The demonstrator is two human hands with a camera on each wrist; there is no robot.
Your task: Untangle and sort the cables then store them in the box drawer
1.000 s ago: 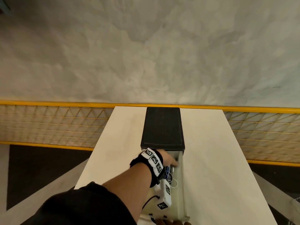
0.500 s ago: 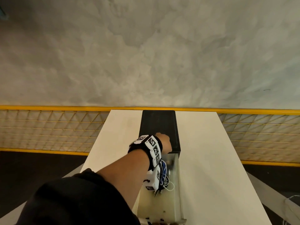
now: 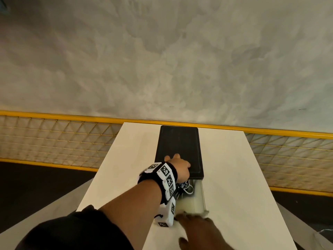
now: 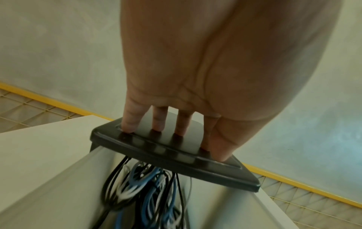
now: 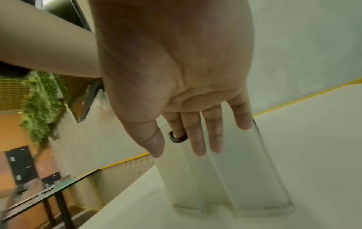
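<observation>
A black box stands lengthwise on the white table. Its translucent drawer is pulled partway out toward me. A bundle of blue, black and white cables lies inside the drawer, partly under the box's front edge. My left hand rests on the box top, and the left wrist view shows its straight fingers pressing down on the lid above the cables. My right hand is at the drawer's front, with straight fingers flat against the translucent front panel.
The table is narrow, with drop-offs left and right of the box. A yellow mesh railing runs behind its far edge, below a grey wall. In the right wrist view, another table and a green plant stand off to the left.
My left hand has come out of the drawer and settled on the box top. The drawer has slid further into the box, and my right hand now shows at its front.
</observation>
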